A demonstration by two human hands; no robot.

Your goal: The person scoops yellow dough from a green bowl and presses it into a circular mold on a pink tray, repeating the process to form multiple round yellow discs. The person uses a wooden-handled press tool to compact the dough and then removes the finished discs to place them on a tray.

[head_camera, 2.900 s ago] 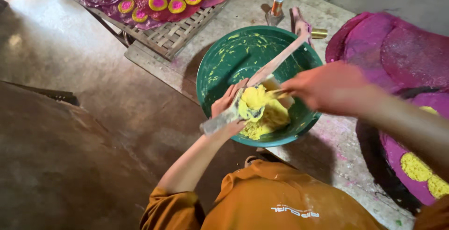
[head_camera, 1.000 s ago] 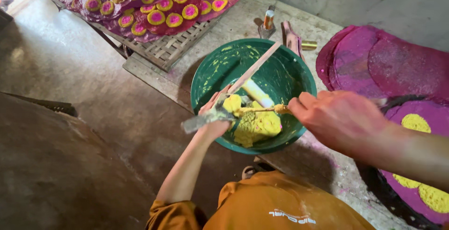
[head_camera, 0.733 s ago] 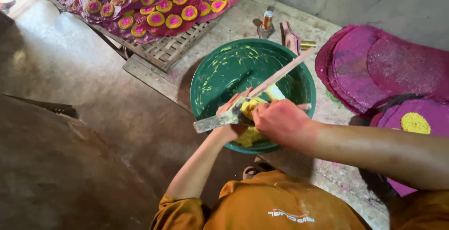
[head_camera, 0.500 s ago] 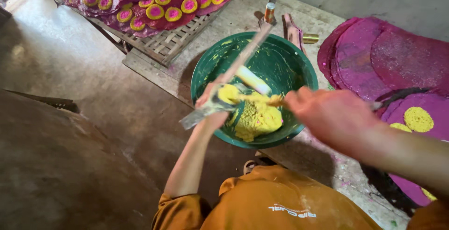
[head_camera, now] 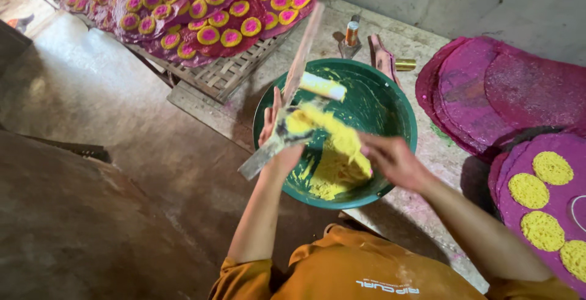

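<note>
Left hand point(head_camera: 278, 138) grips a long flat stick point(head_camera: 287, 104) loaded with soft, sticky yellow paste point(head_camera: 332, 147); right hand point(head_camera: 394, 161), loosely spread, hovers at three o'clock over the green basin point(head_camera: 400, 101).

A grey concrete ledge point(head_camera: 439, 153) bears a green basin point(head_camera: 390, 101) and purple discs point(head_camera: 488, 86).

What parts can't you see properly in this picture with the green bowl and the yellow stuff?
Head view only:
- Right hand: motion-blurred, so its grip is unclear.
- Left hand: palm hidden behind the long flat stick and yellow paste.
- Green bowl: bottom covered by paste.
- Purple sheets: cut off by the right edge.
- Small bottle: too small to identify.
</note>
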